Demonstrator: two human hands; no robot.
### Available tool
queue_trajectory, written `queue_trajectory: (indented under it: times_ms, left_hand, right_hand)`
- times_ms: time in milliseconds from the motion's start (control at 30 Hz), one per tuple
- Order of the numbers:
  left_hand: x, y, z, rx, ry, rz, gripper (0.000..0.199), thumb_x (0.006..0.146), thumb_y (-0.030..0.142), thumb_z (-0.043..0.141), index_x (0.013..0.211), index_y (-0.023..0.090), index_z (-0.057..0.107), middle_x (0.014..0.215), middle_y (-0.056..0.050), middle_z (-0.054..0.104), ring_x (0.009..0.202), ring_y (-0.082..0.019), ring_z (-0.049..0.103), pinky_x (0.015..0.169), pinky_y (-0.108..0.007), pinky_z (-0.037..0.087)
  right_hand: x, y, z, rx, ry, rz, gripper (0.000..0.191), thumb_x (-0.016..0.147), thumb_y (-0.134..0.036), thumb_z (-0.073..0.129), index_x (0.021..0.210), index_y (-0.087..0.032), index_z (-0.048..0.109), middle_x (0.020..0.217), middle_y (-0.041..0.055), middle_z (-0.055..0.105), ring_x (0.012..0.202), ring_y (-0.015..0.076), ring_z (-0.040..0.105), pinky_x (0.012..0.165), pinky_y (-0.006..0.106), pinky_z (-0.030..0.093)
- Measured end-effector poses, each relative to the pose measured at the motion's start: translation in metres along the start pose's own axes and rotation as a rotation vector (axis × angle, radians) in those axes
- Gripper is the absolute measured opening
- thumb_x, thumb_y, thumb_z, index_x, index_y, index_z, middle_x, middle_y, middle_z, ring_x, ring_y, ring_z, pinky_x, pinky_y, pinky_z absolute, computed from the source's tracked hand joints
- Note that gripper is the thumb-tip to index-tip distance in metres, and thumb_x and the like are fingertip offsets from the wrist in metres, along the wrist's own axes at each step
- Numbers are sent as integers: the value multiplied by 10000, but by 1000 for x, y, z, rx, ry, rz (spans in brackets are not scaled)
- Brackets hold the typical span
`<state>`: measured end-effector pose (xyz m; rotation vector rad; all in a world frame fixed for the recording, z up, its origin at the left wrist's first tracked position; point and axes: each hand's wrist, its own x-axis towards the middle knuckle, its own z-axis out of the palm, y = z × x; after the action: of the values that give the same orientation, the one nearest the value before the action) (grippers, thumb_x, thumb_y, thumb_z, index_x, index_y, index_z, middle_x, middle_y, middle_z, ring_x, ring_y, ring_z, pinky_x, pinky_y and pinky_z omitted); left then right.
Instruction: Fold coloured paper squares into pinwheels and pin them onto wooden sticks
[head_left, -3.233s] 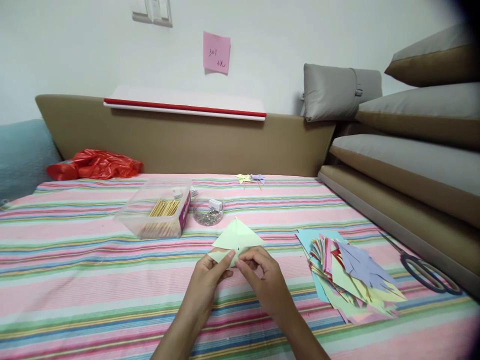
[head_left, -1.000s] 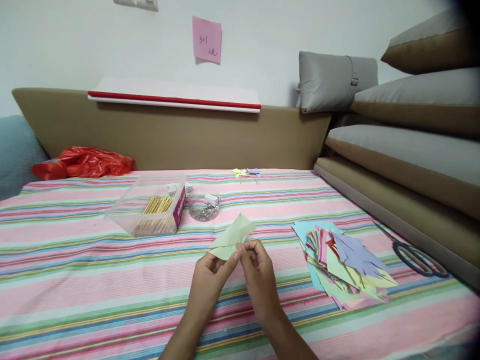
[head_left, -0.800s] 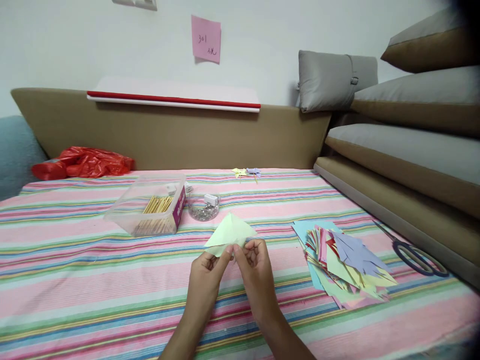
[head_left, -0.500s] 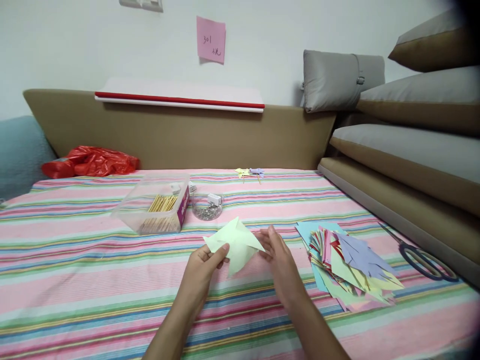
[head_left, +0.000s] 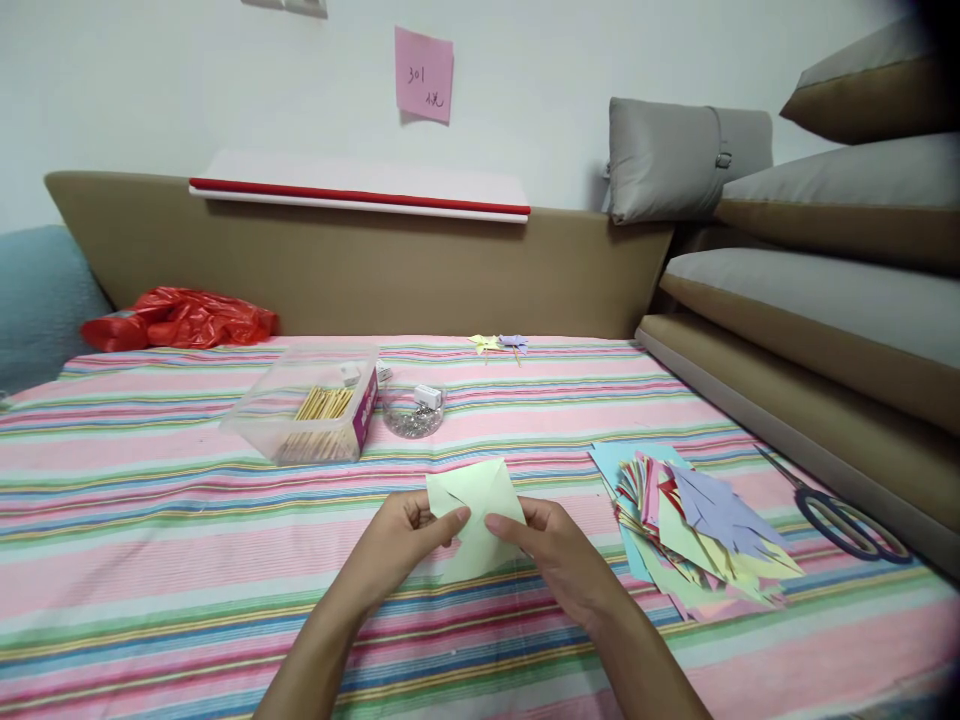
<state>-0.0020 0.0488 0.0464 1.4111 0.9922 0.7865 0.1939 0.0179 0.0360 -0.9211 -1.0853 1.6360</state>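
A pale green sheet of paper [head_left: 480,545], roughly square with cuts running in from its corners, is held up between both hands over the striped cloth. My left hand [head_left: 409,540] pinches its left side, thumb on the front face and fingers behind. At the opposite side, my right hand [head_left: 559,550] pinches it the same way, the thumb near the middle. Beyond the paper stand a round clear container [head_left: 414,418] of small metal pins with a white box on its rim, and a clear plastic box [head_left: 259,420] of wooden sticks.
To the right lies a pile of cut coloured paper [head_left: 731,515], with scissors [head_left: 847,520] beside it. Two small paper pinwheels [head_left: 499,345] lie at the back. A red plastic bag [head_left: 184,320] rests at the far left. Stacked cushions [head_left: 817,330] line the right side.
My right hand, apart and loose before, has closed on the right side of the green paper. The paper has turned and lies flatter, nearer to me.
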Motion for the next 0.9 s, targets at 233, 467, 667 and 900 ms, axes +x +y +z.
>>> queue_trajectory:
  times_ms: [233, 467, 667, 900]
  left_hand:
    - [3, -6, -4, 87, -62, 6, 344, 871, 476, 641, 753, 155, 688, 630, 10, 543, 587, -133, 428, 549, -238, 285]
    - [5, -6, 4, -68, -8, 22, 304, 866, 450, 676, 995, 175, 679, 727, 6, 574, 648, -137, 470, 588, -234, 346]
    - [8, -10, 16, -160, 106, 76, 278, 844, 435, 712, 797, 167, 651, 693, 25, 526, 660, -123, 456, 604, -218, 354]
    - [8, -14, 26, -236, 187, 66, 279, 823, 441, 729, 824, 164, 700, 754, -14, 626, 705, -152, 536, 650, -238, 438]
  right_hand:
    - [1, 3, -1, 7, 48, 12, 374, 768, -410, 796, 1059, -177, 762, 936, 77, 759, 885, 238, 664, 795, 339, 493]
    - [5, 17, 9, 45, 215, -52, 327, 779, -408, 791, 1003, -171, 771, 920, 68, 753, 799, 200, 626, 714, 310, 475]
    - [12, 29, 24, 252, 360, -110, 331, 742, -398, 821, 980, -173, 771, 955, 57, 759, 873, 202, 627, 799, 320, 485]
    - [15, 33, 33, 385, 366, -60, 362, 710, -393, 843, 964, -148, 763, 876, 61, 753, 787, 183, 624, 731, 304, 482]
